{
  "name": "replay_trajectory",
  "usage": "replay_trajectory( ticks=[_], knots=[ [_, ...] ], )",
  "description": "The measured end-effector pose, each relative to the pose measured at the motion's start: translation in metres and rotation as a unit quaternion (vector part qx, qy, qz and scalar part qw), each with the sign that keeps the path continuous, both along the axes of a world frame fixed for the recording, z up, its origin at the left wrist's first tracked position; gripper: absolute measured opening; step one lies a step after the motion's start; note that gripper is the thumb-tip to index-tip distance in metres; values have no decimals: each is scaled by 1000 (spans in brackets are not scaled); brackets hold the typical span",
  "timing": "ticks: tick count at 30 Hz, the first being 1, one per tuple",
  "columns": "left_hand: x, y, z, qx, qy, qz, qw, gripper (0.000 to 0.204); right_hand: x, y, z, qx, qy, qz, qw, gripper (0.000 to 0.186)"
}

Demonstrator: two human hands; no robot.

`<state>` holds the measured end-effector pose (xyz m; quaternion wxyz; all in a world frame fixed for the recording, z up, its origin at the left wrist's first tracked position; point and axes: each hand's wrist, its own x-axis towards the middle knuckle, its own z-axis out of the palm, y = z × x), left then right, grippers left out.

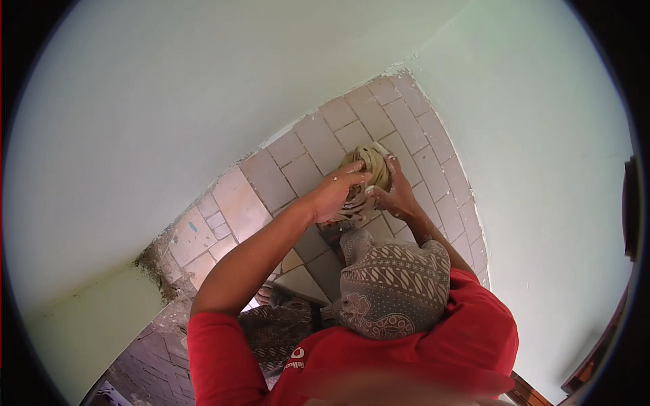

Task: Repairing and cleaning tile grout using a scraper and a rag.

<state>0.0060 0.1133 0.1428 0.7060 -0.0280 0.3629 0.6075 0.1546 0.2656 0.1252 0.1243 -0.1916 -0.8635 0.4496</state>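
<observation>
A crumpled olive-beige cloth (370, 166) is bunched between my two hands, above the tiled floor. My left hand (338, 191) grips its left side, with the fingers bent over the folds. On the other side, my right hand (396, 193) closes round the cloth's right edge. Pale, paint-like specks mark the fingers of both hands. Below the hands hangs a greyish, folded part of the bundle (353, 206); its underside is hidden. My raised knee, under brown patterned fabric (396, 287), is just below the hands.
Pale tiles (318, 145) narrow into a corner between a left wall (169, 115) and a right wall (535, 176). Rough, crumbled plaster (159, 271) lines a wall edge at lower left. Dark brown wood (602, 345) stands at the right rim.
</observation>
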Motion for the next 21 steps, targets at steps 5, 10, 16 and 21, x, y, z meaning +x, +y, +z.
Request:
replay_trajectory(
  ticks=[5,10,16,21],
  knots=[
    [26,-1,-26,28,174,-37,984,86,0,26,-18,-186,-62,-130,972,78],
    [26,-59,-95,-48,535,-189,822,100,-39,159,-26,49,-121,-243,961,75],
    [30,-107,-118,-171,665,-314,656,99,-104,251,-90,236,-156,-256,924,69],
    [31,-117,-120,-154,643,-340,669,92,-147,162,-112,369,-232,-215,874,43]
  ],
)
